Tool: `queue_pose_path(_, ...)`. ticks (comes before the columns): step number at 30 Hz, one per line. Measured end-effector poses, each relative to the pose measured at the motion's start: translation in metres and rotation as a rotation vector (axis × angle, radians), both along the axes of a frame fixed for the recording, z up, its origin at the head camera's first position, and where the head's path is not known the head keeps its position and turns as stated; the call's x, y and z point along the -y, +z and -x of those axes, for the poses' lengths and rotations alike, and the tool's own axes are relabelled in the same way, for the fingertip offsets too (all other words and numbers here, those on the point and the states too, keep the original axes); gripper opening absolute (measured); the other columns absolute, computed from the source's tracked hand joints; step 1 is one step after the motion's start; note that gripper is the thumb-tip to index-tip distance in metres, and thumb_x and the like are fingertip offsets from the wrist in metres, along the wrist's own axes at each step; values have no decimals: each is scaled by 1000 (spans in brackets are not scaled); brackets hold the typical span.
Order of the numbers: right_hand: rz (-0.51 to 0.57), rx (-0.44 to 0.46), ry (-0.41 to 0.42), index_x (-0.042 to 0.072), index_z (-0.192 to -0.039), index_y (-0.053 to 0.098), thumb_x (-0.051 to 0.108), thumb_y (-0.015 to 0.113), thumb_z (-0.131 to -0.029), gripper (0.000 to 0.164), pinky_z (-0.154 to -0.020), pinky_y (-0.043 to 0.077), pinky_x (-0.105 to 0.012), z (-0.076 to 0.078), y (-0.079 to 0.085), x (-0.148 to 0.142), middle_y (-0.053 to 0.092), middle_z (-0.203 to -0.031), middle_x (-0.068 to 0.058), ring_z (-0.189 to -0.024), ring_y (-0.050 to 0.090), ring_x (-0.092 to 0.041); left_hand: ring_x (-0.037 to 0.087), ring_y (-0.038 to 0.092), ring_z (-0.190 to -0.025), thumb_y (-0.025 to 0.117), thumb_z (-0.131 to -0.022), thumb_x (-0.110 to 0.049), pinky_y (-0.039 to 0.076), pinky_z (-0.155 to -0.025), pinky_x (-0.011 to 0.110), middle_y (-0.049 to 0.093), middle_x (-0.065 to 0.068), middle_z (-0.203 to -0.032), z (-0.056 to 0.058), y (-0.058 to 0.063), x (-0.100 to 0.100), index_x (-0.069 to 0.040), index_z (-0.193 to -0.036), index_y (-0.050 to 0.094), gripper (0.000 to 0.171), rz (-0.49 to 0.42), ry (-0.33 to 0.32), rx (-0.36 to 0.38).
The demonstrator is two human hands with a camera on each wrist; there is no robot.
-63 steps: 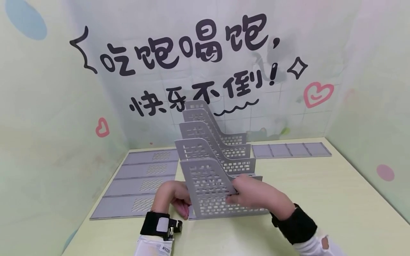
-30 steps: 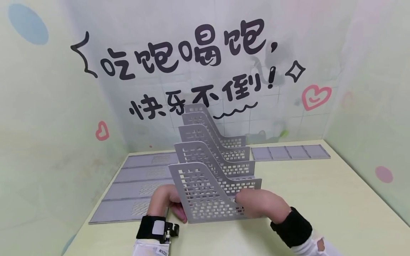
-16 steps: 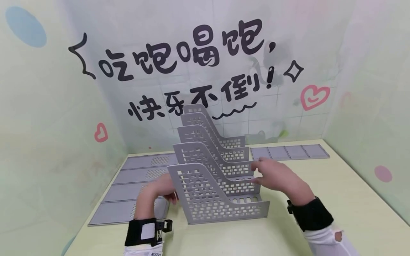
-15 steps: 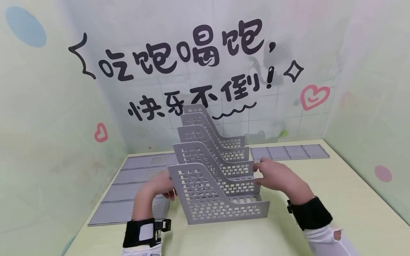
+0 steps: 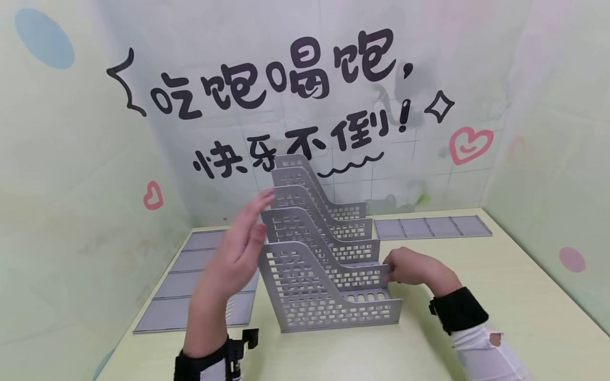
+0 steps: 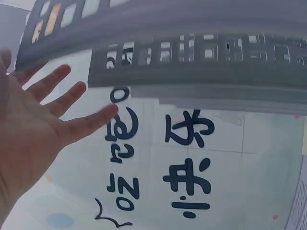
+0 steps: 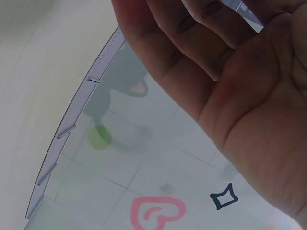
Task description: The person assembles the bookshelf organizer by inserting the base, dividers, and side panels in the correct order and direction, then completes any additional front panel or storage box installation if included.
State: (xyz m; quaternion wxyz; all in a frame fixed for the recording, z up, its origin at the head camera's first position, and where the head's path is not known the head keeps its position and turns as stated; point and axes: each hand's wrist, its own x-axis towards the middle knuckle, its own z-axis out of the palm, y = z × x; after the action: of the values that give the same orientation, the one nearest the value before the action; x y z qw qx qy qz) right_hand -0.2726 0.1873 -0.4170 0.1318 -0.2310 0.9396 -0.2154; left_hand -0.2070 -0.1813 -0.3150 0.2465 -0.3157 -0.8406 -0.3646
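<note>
- Up comes the left hand (image 5: 233,251), fingers straight, beside the tall end of the grey rack (image 5: 329,304).
- Right hand (image 5: 413,269) pinches a divider's low end.
- Rack stands mid-way between the side edges of the bench (image 5: 476,296); best press evenly.

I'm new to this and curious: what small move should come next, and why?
Perhaps the left hand should gently steady the rack: the straight fingers are beside the tall ends, and that side stands open, the left panel lying flat on the table.
</note>
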Motion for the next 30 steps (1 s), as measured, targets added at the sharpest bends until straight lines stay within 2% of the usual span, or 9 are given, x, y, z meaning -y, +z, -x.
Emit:
queue_pose_path(4, 31, 19, 18, 6, -88, 80, 7, 75, -96, 9, -61, 47, -25, 1, 1, 0, 74, -77, -6, -64, 63, -14, 35, 32, -162, 37, -115, -16, 27, -131, 62, 44, 10, -169, -4, -1, -4, -10, -160, 48, 47, 90, 14, 65)
queue_pose_path(9, 80, 67, 15, 3, -94, 72, 10, 69, -102, 11, -62, 54, -29, 1, 9, -3, 76, -91, -13, -73, 72, -23, 32, 31, -163, 35, -107, -3, 26, -132, 62, 49, 8, -167, -10, 3, 9, -10, -155, 55, 53, 39, 58, 155)
queue_pose_path(14, 204, 196, -44, 1, -104, 57, 13, 58, -110, 13, -67, 64, -37, -4, 15, -2, 68, -114, -19, -85, 76, -25, 24, 24, -166, 32, -103, 0, 24, -133, 60, 46, 2, -169, -18, 12, 26, -17, -157, 54, 60, 32, 114, 254)
queue_pose_path(18, 305, 250, -71, -1, -106, 54, 14, 55, -111, 15, -68, 67, -39, -10, 20, -1, 66, -111, -19, -82, 76, -25, 19, 21, -167, 31, -105, -3, 25, -134, 54, 41, -3, -172, -20, 15, 38, -21, -158, 52, 60, 51, 159, 325)
queue_pose_path(22, 350, 200, -94, 0, -108, 56, 14, 58, -110, 14, -61, 63, -38, -18, 34, -5, 67, -101, -15, -75, 72, -22, 20, 25, -166, 30, -108, -8, 29, -132, 37, 37, -4, -173, -21, 15, 50, -23, -161, 49, 58, 78, 204, 369)
queue_pose_path(24, 380, 158, -132, 0, -110, 56, 14, 61, -108, 15, -59, 60, -36, -20, 42, -9, 67, -102, -16, -74, 70, -21, 25, 44, -156, 32, -108, -9, 40, -121, 28, 40, 1, -172, -21, 15, 55, -22, -162, 47, 58, 101, 226, 383)
queue_pose_path(26, 406, 89, -191, -1, -116, 55, 14, 65, -106, 21, -60, 56, -34, -22, 50, -12, 64, -111, -19, -79, 69, -21, 31, 63, -131, 35, -107, -9, 50, -104, 28, 50, 11, -165, -19, 14, 58, -18, -163, 44, 58, 143, 241, 406)
queue_pose_path(29, 512, 11, -312, -5, -133, 52, 10, 68, -100, 39, -67, 57, -30, -22, 61, -16, 56, -133, -27, -93, 70, -25, 34, 67, -114, 41, -107, -12, 56, -93, 37, 59, 19, -154, -12, 9, 57, -7, -162, 44, 56, 206, 256, 449)
queue_pose_path(30, 557, -6, -347, -5, -140, 50, 7, 67, -98, 46, -70, 58, -31, -23, 64, -18, 53, -140, -30, -98, 70, -26, 37, 68, -117, 43, -107, -14, 58, -97, 43, 59, 21, -152, -8, 7, 56, -4, -161, 44, 54, 227, 259, 468)
